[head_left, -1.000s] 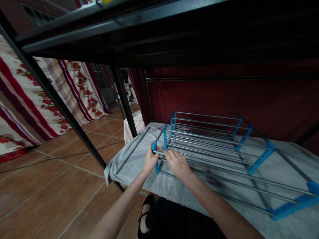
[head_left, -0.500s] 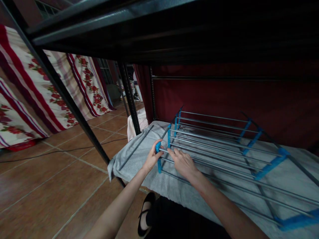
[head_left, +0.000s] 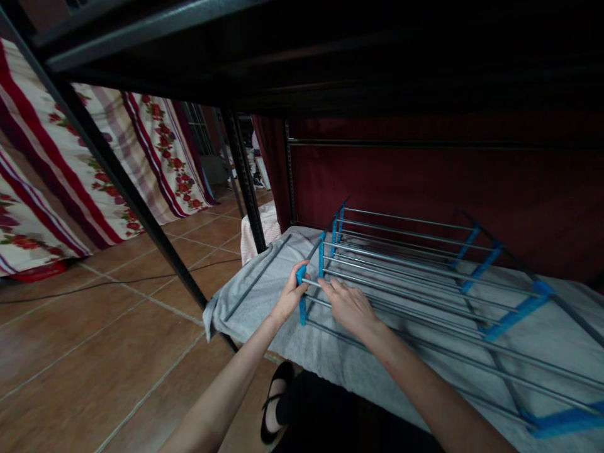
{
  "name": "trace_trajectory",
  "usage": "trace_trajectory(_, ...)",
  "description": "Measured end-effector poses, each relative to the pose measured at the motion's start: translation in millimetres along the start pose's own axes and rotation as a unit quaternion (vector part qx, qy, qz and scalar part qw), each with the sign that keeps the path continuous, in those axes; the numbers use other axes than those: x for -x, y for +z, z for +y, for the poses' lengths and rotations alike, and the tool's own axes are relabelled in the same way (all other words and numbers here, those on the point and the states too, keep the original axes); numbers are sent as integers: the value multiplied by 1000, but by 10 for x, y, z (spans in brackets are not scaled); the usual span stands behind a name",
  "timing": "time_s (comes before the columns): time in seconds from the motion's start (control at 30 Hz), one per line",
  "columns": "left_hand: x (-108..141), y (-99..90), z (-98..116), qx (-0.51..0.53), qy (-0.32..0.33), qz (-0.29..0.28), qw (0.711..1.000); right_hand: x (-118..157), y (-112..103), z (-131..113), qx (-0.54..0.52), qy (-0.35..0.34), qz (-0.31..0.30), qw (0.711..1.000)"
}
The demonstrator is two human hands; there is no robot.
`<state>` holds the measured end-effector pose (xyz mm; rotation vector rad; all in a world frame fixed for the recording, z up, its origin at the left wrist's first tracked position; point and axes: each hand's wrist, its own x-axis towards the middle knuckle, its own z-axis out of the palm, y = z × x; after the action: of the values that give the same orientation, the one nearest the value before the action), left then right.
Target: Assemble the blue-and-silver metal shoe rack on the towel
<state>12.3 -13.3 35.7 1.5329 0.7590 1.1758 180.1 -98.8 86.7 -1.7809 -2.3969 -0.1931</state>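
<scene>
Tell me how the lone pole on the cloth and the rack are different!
The lone pole is one bar; the rack has many, plus blue pieces. The lone pole lies flat; the rack rises higher. The left hand holds the rack; none touches the lone pole. Both rest on grey cloth.

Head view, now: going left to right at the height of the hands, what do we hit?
Tiled floor → slanting black front post → lone grey rod → left hand → right hand → blue bracket at the rack's right.
</scene>
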Motion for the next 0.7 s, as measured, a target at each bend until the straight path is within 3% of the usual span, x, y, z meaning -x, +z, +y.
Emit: trace_trajectory(0.7,-19,38,21,-6,-3,4,1000,-15,-69,24,-13,1,-29,999)
